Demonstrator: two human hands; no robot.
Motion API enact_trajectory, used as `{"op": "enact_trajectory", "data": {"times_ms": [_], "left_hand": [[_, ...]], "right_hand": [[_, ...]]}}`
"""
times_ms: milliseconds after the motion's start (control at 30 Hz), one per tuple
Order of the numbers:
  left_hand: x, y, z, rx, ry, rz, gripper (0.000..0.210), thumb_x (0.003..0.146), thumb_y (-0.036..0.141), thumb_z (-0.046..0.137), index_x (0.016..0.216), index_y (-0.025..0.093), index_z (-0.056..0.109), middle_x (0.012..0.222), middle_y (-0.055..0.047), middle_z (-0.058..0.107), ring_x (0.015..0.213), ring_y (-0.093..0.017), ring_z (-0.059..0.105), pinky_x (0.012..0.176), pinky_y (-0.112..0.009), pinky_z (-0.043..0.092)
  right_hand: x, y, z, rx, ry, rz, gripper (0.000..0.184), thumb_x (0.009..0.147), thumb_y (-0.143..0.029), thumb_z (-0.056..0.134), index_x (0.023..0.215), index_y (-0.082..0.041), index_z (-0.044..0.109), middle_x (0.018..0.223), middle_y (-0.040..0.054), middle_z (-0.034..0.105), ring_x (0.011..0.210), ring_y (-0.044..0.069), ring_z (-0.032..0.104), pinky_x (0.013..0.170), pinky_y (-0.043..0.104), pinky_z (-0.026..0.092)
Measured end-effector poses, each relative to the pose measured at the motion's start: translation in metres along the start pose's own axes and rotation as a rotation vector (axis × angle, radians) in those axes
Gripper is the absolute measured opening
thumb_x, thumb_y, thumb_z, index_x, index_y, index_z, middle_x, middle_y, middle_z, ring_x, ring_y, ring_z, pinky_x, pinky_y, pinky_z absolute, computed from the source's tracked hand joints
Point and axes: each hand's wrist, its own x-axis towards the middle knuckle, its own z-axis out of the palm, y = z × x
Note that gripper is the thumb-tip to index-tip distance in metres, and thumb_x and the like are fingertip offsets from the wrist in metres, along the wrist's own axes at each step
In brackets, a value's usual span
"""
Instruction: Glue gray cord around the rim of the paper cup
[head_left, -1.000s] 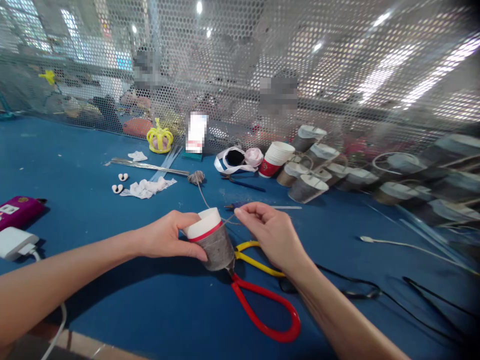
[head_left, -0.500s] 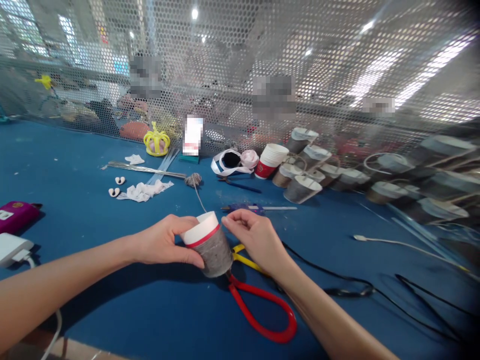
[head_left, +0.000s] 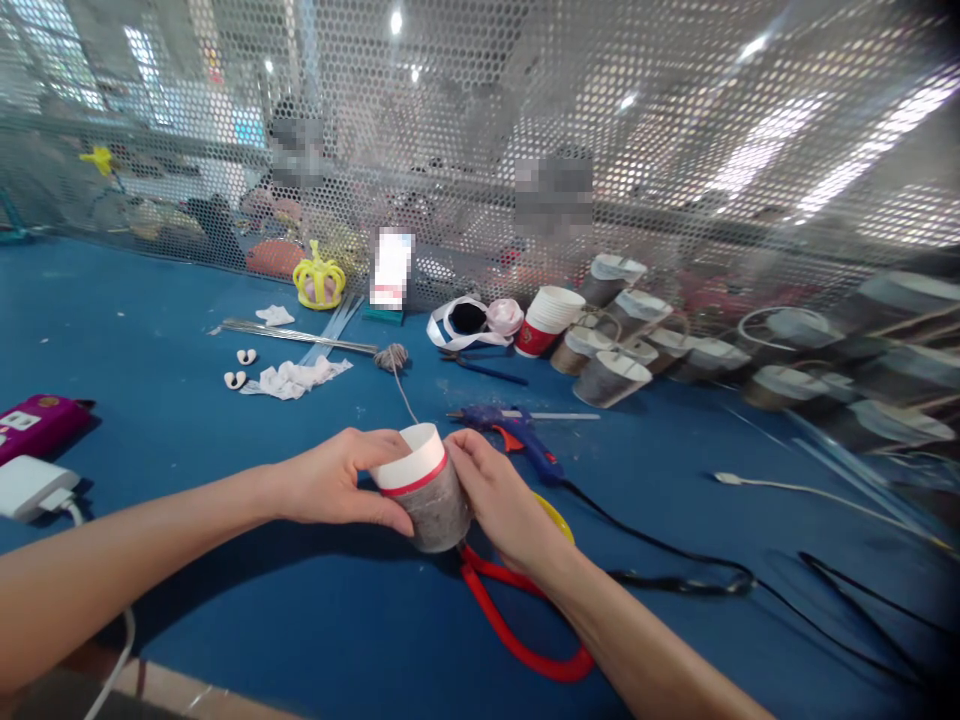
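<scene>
At our far left, a purple box-shaped device with a white panel (head_left: pixel 41 425) lies on the blue tabletop (head_left: pixel 300 620), and just in front of it sits a white rectangular charger block (head_left: pixel 36 485) with a white cable. Further right we see two small white pieces with dark centres (head_left: pixel 235 379), beside a crumpled white cloth-like scrap (head_left: pixel 300 377). Behind them are a bundle of thin silvery rods (head_left: pixel 300 336) and a yellow crown-shaped ornament with a pink inside (head_left: pixel 319 286).

Our left hand (head_left: pixel 341 480) is curled around the rim of a white cup with a red band and grey yarn-like wrapping (head_left: pixel 435 510), fingers inside its mouth, thumb pressed on the wrapping. The cup tilts in front of us, near the middle; we cannot tell whether its base touches the table. A grey yarn strand runs behind it from a small grey yarn ball (head_left: pixel 391 357).

Our right hand (head_left: pixel 499 500) is nearly closed, fingertips bunched against the cup's right side by the red band; we cannot tell whether it pinches yarn. Partly hidden beneath that hand is a tool with one red and one yellow loop handle (head_left: pixel 525 655). Behind lies a blue glue gun with an orange trigger (head_left: pixel 525 438). Further right stand a stack of white-and-red paper cups (head_left: pixel 551 312) and many grey-wrapped cups (head_left: pixel 609 380).
</scene>
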Motion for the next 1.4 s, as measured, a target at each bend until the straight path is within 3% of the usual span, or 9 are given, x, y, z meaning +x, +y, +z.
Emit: {"op": "enact_trajectory", "data": {"times_ms": [100, 300, 533, 800, 1000, 1100, 1233, 1300, 1400], "left_hand": [[0.0, -0.002, -0.001, 0.063, 0.012, -0.028, 0.018, 0.069, 0.027, 0.063, 0.078, 0.011, 0.061, 0.086, -0.007, 0.061, 0.087, -0.017, 0.054, 0.083, -0.027, 0.041], [-0.001, 0.008, 0.003, 0.085, 0.052, -0.324, 0.039, 0.061, 0.032, 0.067, 0.094, 0.012, 0.056, 0.086, -0.004, 0.062, 0.075, -0.016, 0.055, 0.069, -0.025, 0.045], [0.002, 0.01, 0.012, -0.082, 0.15, -0.44, 0.023, 0.07, 0.029, 0.055, 0.081, 0.01, 0.058, 0.069, 0.0, 0.057, 0.065, -0.013, 0.051, 0.062, -0.022, 0.042], [0.003, 0.005, 0.019, -0.303, 0.185, -0.437, 0.025, 0.074, 0.024, 0.046, 0.09, 0.008, 0.056, 0.075, -0.002, 0.056, 0.067, -0.012, 0.05, 0.064, -0.022, 0.043], [0.001, 0.005, 0.007, 0.033, 0.166, -0.385, 0.024, 0.077, 0.027, 0.044, 0.087, 0.01, 0.058, 0.073, -0.002, 0.057, 0.067, -0.013, 0.05, 0.064, -0.023, 0.041], [0.001, 0.0, -0.002, 0.246, 0.189, -0.292, 0.022, 0.078, 0.026, 0.045, 0.082, 0.01, 0.059, 0.078, -0.004, 0.059, 0.073, -0.015, 0.052, 0.069, -0.025, 0.041], [0.002, -0.008, -0.007, 0.364, 0.232, -0.292, 0.022, 0.078, 0.026, 0.045, 0.082, 0.011, 0.06, 0.079, -0.005, 0.06, 0.072, -0.016, 0.054, 0.068, -0.026, 0.042], [0.001, -0.011, -0.007, 0.4, 0.22, -0.296, 0.021, 0.078, 0.026, 0.046, 0.08, 0.011, 0.06, 0.078, -0.005, 0.061, 0.07, -0.016, 0.055, 0.066, -0.026, 0.042], [0.001, -0.014, -0.007, 0.433, 0.207, -0.281, 0.02, 0.077, 0.026, 0.047, 0.079, 0.012, 0.06, 0.077, -0.005, 0.061, 0.069, -0.016, 0.055, 0.064, -0.026, 0.042]], "right_hand": [[0.0, 0.0, 0.0, -0.056, 0.054, -0.037, 0.021, 0.082, -0.036, 0.035, 0.071, -0.02, 0.042, 0.059, -0.0039, 0.041, 0.051, 0.01, 0.039, 0.044, 0.021, 0.033], [-0.003, -0.003, 0.005, -0.238, 0.198, -0.144, 0.02, 0.084, -0.036, 0.032, 0.072, -0.021, 0.038, 0.056, -0.0038, 0.042, 0.048, 0.011, 0.042, 0.045, 0.023, 0.033], [-0.003, 0.002, 0.014, -0.541, 0.321, -0.321, 0.011, 0.083, -0.027, 0.034, 0.075, -0.021, 0.039, 0.063, 0.0013, 0.053, 0.053, 0.014, 0.052, 0.05, 0.024, 0.037], [-0.001, 0.007, 0.018, -0.711, 0.417, -0.549, 0.014, 0.084, -0.025, 0.034, 0.074, -0.019, 0.043, 0.066, 0.0041, 0.055, 0.053, 0.015, 0.054, 0.049, 0.025, 0.04], [-0.002, 0.005, 0.015, -0.592, 0.33, -0.558, 0.012, 0.084, -0.021, 0.035, 0.077, -0.018, 0.045, 0.076, 0.0063, 0.057, 0.068, 0.015, 0.057, 0.061, 0.025, 0.044], [0.003, 0.003, 0.001, -0.559, 0.28, -0.451, 0.014, 0.083, -0.024, 0.038, 0.087, -0.016, 0.048, 0.085, 0.0076, 0.059, 0.071, 0.014, 0.058, 0.066, 0.025, 0.045], [0.016, 0.005, -0.041, -0.825, 0.334, -0.002, 0.024, 0.082, -0.033, 0.039, 0.094, -0.017, 0.051, 0.085, 0.0062, 0.061, 0.071, 0.015, 0.059, 0.065, 0.026, 0.044], [0.023, 0.013, -0.064, -0.909, 0.337, 0.088, 0.026, 0.08, -0.032, 0.041, 0.094, -0.013, 0.053, 0.09, 0.012, 0.06, 0.08, 0.022, 0.058, 0.07, 0.031, 0.042], [0.031, 0.029, -0.083, -0.97, 0.241, 0.146, 0.019, 0.071, -0.024, 0.052, 0.082, -0.01, 0.059, 0.088, 0.0162, 0.059, 0.083, 0.027, 0.056, 0.072, 0.035, 0.041]]}}
